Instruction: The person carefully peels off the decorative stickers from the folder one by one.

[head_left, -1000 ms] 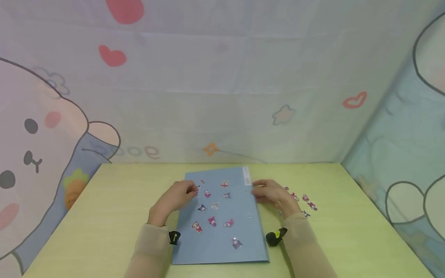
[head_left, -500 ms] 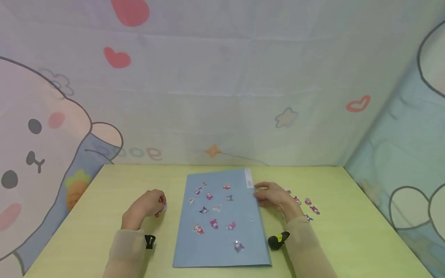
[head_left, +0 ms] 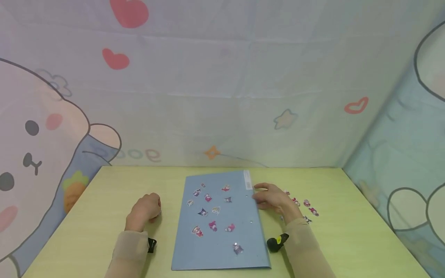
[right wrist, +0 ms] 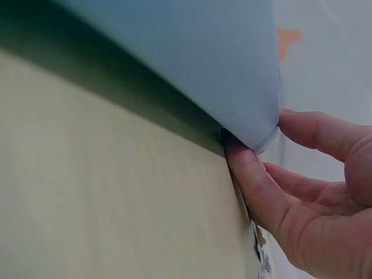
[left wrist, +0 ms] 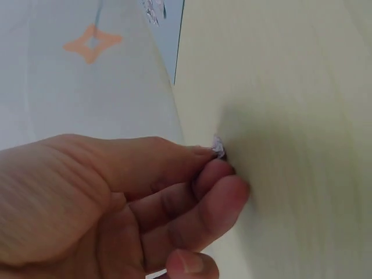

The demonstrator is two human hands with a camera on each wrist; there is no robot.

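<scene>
A blue folder (head_left: 208,253) lies on the table, its cover dotted with several small cartoon stickers (head_left: 213,226). To its left, low over the bare table, my left hand (head_left: 144,208) pinches a small crumpled, whitish-purple sticker (left wrist: 218,147) between thumb and forefinger; its print cannot be made out. My right hand (head_left: 276,200) is at the folder's upper right edge, below a white label (head_left: 247,180). In the right wrist view, one digit sits under the slightly raised folder edge (right wrist: 232,99) and another touches its far side, holding it.
Several loose stickers (head_left: 306,202) lie on the pale yellow table (head_left: 347,247) right of the right hand, some partly behind it. A printed cloth backdrop (head_left: 222,116) rises behind the table's far edge and continues along both sides.
My left hand has moved left off the folder with the sticker in its fingers, then turned slightly over the table. The right hand has stayed at the folder's edge.
</scene>
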